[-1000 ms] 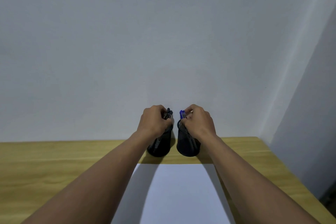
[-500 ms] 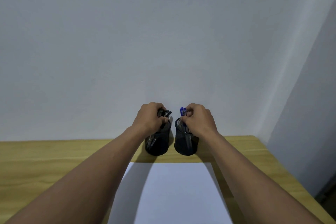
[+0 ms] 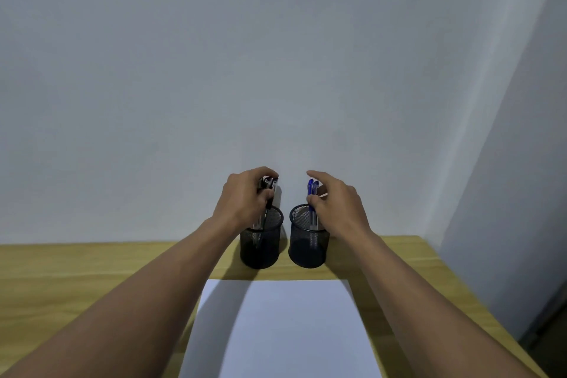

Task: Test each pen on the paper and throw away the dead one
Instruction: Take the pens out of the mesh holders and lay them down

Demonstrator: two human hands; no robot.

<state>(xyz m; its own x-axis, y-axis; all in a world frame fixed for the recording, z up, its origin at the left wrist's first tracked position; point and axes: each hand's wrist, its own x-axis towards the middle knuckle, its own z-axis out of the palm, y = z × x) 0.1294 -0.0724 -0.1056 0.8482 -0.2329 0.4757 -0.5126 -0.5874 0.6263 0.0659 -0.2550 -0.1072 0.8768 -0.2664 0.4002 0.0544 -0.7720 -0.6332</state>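
Two hands are at the pens. The left hand point(image 3: 244, 201) curls its fingers and thumb round the tops of the black pens point(image 3: 269, 186), which stand in the left mesh cup point(image 3: 260, 244). The right hand point(image 3: 336, 207) is looser: its thumb lies against the blue pens point(image 3: 312, 189) and its forefinger stretches above them, but whether the hidden fingers close behind I cannot tell. Those pens stand in the right mesh cup point(image 3: 307, 245), just beside the other. Both cups sit on the wooden table point(image 3: 61, 273) by the wall point(image 3: 276, 70), behind the white paper point(image 3: 285, 334).
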